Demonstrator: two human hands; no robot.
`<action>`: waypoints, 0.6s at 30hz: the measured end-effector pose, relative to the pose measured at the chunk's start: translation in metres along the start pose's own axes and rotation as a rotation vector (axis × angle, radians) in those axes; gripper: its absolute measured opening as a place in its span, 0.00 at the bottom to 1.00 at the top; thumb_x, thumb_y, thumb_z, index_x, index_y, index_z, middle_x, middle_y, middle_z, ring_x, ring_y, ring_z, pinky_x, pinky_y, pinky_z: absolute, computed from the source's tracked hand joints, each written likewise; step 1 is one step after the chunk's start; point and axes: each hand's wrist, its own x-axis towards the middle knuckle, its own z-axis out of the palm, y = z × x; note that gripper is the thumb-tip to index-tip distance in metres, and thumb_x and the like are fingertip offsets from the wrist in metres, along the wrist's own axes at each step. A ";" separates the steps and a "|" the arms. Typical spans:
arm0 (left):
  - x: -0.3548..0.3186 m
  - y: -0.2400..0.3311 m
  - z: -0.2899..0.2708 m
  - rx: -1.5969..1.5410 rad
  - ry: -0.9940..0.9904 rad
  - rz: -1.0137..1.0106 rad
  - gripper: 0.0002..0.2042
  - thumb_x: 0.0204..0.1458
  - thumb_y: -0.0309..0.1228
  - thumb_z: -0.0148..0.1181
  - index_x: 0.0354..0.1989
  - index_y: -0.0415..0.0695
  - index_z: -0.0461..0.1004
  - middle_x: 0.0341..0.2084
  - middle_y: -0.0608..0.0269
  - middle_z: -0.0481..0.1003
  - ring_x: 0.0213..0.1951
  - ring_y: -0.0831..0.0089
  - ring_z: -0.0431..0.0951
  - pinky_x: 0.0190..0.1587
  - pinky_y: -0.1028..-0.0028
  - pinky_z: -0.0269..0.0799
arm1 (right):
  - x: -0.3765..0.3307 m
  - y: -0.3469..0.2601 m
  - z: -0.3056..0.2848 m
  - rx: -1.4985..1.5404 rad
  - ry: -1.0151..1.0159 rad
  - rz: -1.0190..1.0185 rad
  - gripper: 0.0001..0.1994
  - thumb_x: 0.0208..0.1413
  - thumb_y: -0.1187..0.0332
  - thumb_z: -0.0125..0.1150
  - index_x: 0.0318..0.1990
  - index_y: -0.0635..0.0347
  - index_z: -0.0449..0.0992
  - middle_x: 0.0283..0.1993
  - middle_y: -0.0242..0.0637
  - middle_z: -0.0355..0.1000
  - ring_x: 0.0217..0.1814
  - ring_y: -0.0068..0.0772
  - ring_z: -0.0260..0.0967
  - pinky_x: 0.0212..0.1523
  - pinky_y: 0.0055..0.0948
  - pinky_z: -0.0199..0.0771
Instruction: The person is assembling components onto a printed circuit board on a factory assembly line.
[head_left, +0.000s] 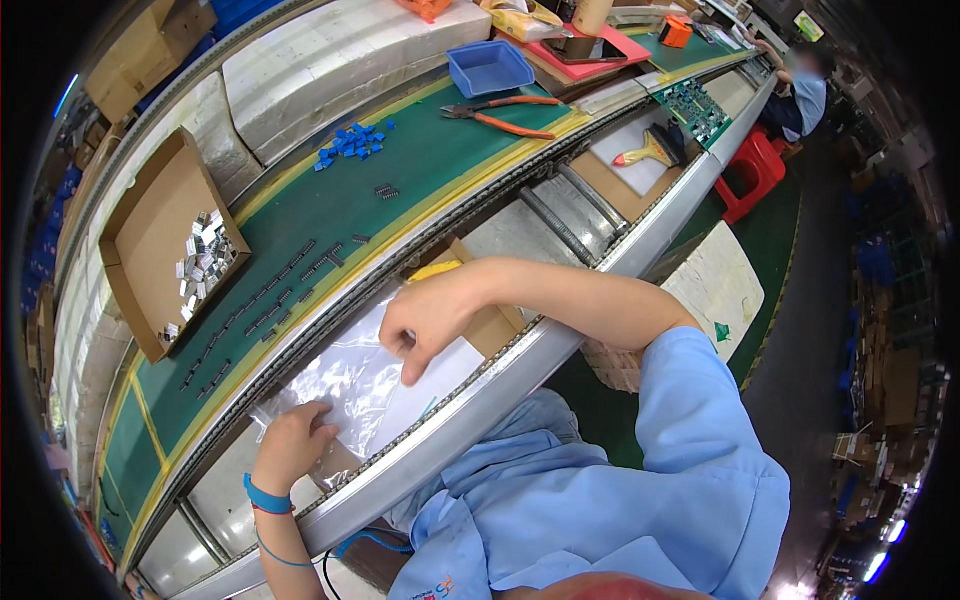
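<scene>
Pinning the bag (350, 385) flat with your curled left hand (292, 445), you pinch its top edge with your right hand (432, 318), keeping the film taut.

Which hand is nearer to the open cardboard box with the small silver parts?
Left. The left hand rests on the clear plastic bag, below the cardboard box. The right hand pinches the same bag farther to the right, more distant from the box.
</scene>
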 end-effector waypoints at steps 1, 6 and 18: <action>0.001 0.000 0.001 -0.003 0.008 0.008 0.15 0.44 0.29 0.62 0.41 0.36 0.74 0.28 0.50 0.76 0.30 0.61 0.77 0.35 0.68 0.71 | 0.001 0.001 0.001 0.093 -0.048 -0.054 0.20 0.45 0.52 0.66 0.25 0.64 0.71 0.24 0.37 0.70 0.24 0.32 0.66 0.30 0.33 0.68; 0.000 0.002 0.000 -0.018 0.002 -0.011 0.15 0.44 0.31 0.61 0.40 0.36 0.74 0.28 0.48 0.76 0.32 0.55 0.76 0.36 0.65 0.71 | 0.007 0.005 -0.019 0.185 0.317 0.006 0.17 0.47 0.54 0.66 0.28 0.60 0.72 0.29 0.32 0.70 0.26 0.20 0.65 0.20 0.22 0.65; 0.002 0.005 0.000 0.002 0.010 0.016 0.15 0.43 0.30 0.60 0.40 0.36 0.74 0.26 0.49 0.76 0.29 0.56 0.76 0.33 0.65 0.70 | 0.001 0.008 -0.019 0.741 0.256 0.057 0.15 0.51 0.55 0.62 0.32 0.57 0.71 0.28 0.25 0.66 0.25 0.14 0.62 0.23 0.14 0.60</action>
